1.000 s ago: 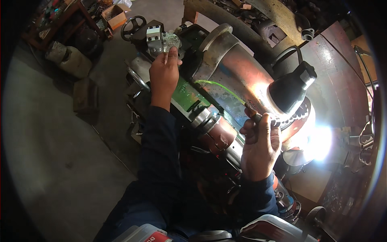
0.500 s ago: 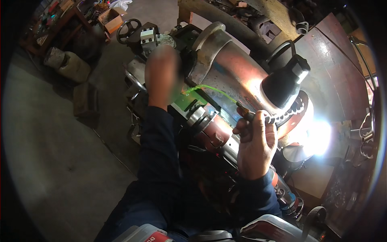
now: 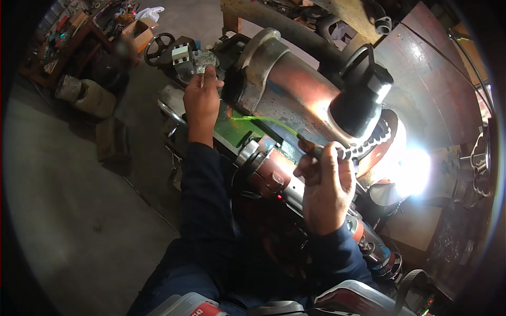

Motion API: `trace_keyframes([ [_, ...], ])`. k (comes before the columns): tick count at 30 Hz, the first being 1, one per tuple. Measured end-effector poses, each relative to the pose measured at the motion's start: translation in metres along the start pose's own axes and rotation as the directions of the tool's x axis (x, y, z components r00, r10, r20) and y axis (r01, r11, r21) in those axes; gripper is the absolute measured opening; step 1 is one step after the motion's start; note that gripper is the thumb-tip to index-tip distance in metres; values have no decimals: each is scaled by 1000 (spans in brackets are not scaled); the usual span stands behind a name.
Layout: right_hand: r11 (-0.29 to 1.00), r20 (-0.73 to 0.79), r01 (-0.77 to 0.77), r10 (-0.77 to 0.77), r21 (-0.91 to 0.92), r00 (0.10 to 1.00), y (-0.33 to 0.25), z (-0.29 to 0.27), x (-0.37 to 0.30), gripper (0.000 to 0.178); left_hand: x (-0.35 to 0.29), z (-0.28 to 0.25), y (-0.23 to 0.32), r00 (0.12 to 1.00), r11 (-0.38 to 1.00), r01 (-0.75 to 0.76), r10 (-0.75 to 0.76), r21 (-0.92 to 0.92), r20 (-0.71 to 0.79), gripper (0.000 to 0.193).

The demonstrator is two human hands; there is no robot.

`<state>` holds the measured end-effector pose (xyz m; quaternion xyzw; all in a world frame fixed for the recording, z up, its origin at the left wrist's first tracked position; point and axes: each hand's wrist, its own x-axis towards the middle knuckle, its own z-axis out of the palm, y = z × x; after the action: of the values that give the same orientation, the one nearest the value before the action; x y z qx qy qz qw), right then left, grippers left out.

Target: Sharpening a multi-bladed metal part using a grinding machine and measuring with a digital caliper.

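My right hand (image 3: 329, 197) is closed around the front end of a segmented coolant hose (image 3: 378, 136), its brownish nozzle (image 3: 307, 144) pointing left. A bright green stream of liquid (image 3: 271, 121) arcs from it onto the green-wet machine bed (image 3: 230, 131). My left hand (image 3: 202, 105) is at the far left end of the machine, fingers curled against a grey metal disc-like part (image 3: 204, 59); whatever they grip is hidden. Beside that disc stands a pale block with holes (image 3: 182, 55). A knurled metal collar (image 3: 246, 152) sits on the spindle between my hands.
A large metal housing (image 3: 300, 79) lies behind the bed. The black lamp (image 3: 356, 113) stands beside the hose, and a glaring light (image 3: 414, 171) shines at right. Far left are a handwheel (image 3: 159, 46), a cardboard box (image 3: 141, 32) and a wooden block (image 3: 112, 139).
My left hand, blurred before, has come down and left off the disc-like part and shows sharply now. The whole view has shifted slightly; the right hand still holds the flowing hose.
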<state>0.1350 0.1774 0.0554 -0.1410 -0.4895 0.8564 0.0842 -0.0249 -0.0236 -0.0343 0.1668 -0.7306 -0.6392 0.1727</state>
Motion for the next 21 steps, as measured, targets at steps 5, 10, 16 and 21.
trace_keyframes([
  [5,999,8,-19,18,29,1000,-2,-5,-7,11,-3,3,2,998,998,-54,55,29,-24,49],
  [10,1000,28,-13,14,-23,1000,0,-4,-2,14,-4,4,3,1000,999,-18,18,28,1,49],
  [16,999,33,15,-15,-28,999,6,-8,3,12,-5,10,0,999,999,-50,50,-18,20,50],
  [21,999,37,13,-11,-40,999,6,-9,-3,11,-4,10,2,1000,1000,2,-2,-25,21,48],
])
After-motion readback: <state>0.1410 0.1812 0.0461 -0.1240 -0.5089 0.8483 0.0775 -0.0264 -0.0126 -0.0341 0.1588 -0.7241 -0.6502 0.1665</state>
